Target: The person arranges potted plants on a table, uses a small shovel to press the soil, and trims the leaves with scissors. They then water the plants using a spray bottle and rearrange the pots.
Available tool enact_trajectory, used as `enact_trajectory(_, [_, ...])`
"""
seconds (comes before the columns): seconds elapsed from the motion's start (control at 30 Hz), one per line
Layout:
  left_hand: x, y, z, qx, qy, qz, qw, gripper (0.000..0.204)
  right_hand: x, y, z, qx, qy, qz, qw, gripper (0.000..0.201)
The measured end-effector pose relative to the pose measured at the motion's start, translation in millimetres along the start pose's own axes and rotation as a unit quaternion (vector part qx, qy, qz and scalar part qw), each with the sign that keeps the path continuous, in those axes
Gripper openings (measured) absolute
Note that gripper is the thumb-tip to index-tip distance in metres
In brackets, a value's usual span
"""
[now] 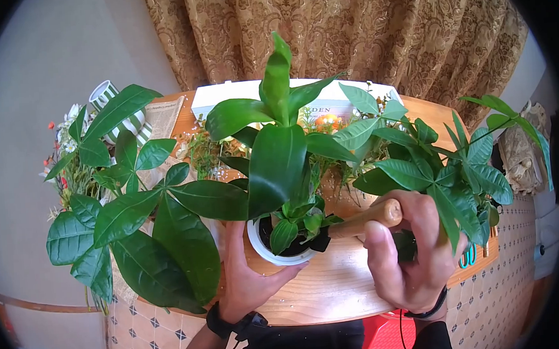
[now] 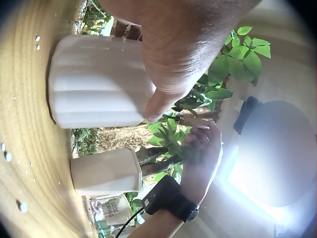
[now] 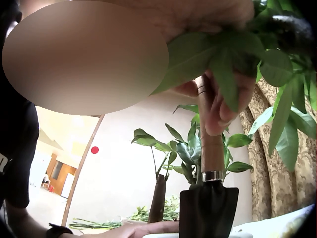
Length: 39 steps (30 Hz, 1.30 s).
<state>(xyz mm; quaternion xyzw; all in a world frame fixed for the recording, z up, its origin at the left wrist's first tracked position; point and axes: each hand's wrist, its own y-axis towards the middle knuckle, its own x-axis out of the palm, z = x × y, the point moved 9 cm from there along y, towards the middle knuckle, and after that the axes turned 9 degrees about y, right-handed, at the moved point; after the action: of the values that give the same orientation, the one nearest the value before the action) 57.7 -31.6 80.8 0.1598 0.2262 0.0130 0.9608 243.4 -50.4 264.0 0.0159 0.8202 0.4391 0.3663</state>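
Head view, lower centre: white pot is clasped by left grip; trowel is held by right grip.

White pot, black-bladed trowel, brown-patterned curtain

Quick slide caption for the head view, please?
Left hand holds a white pot; right hand grips a wooden-handled trowel, its black blade at the pot's edge, among leafy plants.
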Motion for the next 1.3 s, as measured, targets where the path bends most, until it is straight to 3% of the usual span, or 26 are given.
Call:
enact_trajectory(0.1, [0,0,0,0.004,0.011,0.003,1.000,0.109,0,-1,-1,-0.010,0.000,-0.002,1.000,0.035])
enact_trajectory(0.2, [0,0,0,0.004,0.009,0.003,1.000,0.109,-1,-3,5,0.033,0.032,-0.002,0.999,0.035])
enact_trajectory(0.27, [0,0,1,0.004,0.012,0.000,1.000,0.110,-1,0,-2,-0.009,0.001,0.002,1.000,0.035])
enact_trajectory(0.67, [1,1,3,0.014,-0.011,0.005,1.000,0.114,-2,-3,6,0.018,0.046,0.016,0.999,0.032])
enact_trajectory(0.8, [0,0,3,0.015,0.013,0.003,1.000,0.116,-1,2,-2,-0.007,0.004,0.009,1.000,0.032])
enact_trajectory(1.3, [-1,0,3,0.021,0.018,0.008,1.000,0.116,-2,-1,6,0.045,0.046,0.022,0.998,0.025])
